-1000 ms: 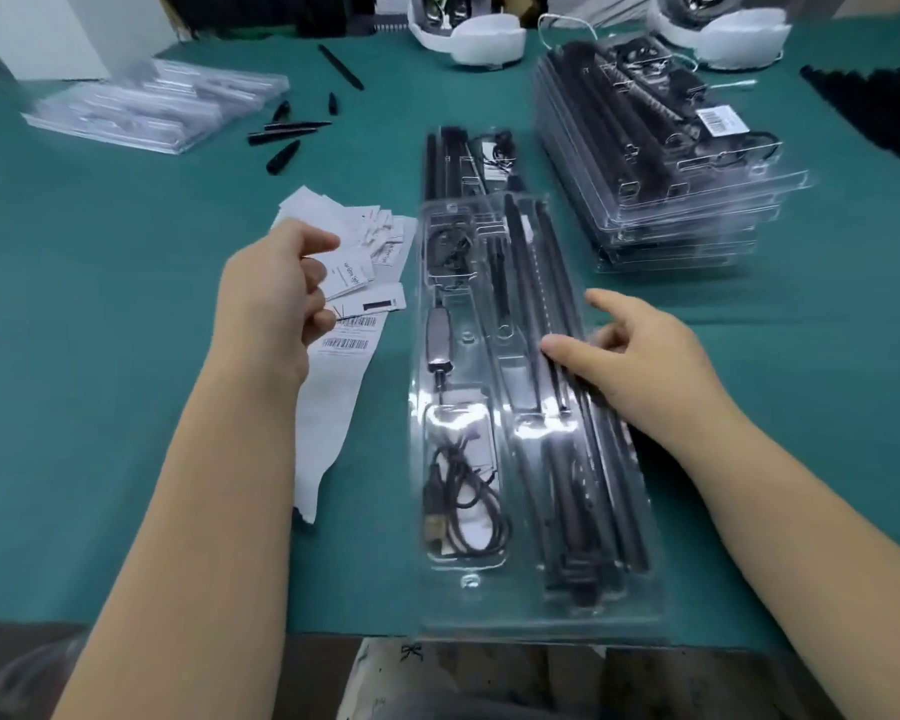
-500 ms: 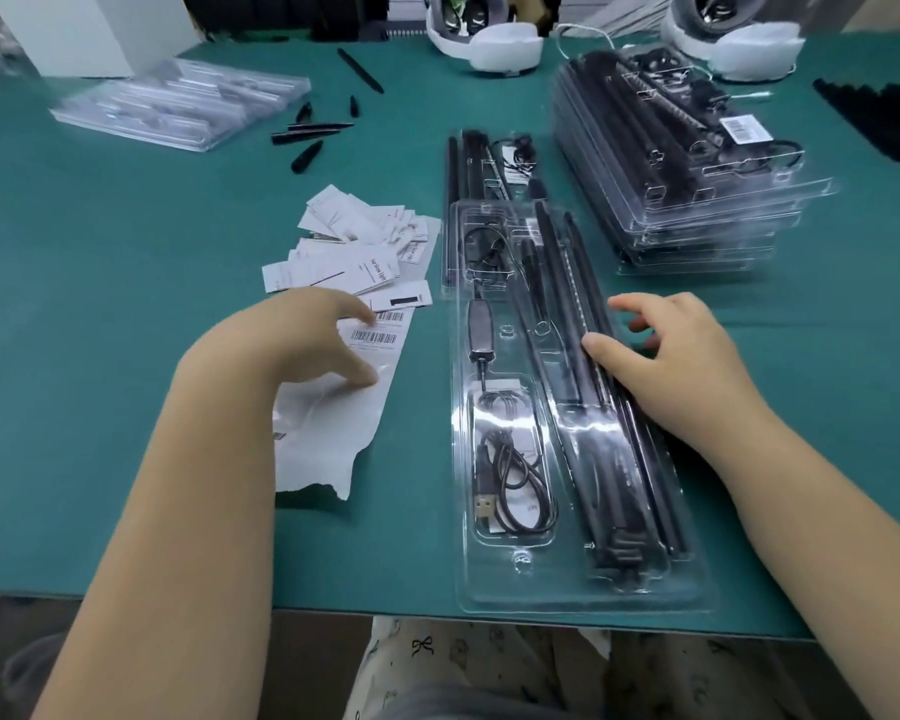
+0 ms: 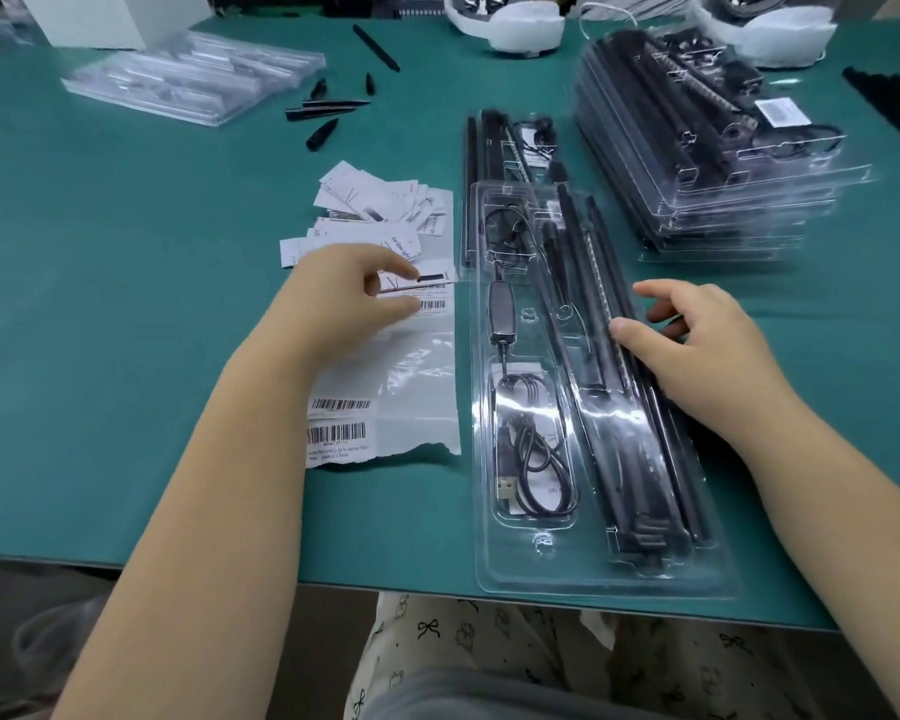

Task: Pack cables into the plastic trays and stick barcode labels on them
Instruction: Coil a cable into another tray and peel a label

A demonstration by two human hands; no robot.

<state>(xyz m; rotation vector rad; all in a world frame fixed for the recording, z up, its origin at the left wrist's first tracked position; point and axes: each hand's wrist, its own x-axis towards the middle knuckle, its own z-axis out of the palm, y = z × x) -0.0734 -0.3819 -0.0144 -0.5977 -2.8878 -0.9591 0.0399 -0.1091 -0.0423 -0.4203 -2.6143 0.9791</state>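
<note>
Left hand [image 3: 344, 298] has moved up, fingers pinching a barcode label [image 3: 427, 289]; right hand [image 3: 697, 350] fingers spread on tray [image 3: 593, 579].

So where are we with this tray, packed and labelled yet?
Packed: the front tray already holds the coiled cable and black rods, and the stack behind has a barcode label on top. In hand: the left hand pinches a label on the label sheet while the right hand steadies the tray. Left: no label shows on the front tray yet.
</note>
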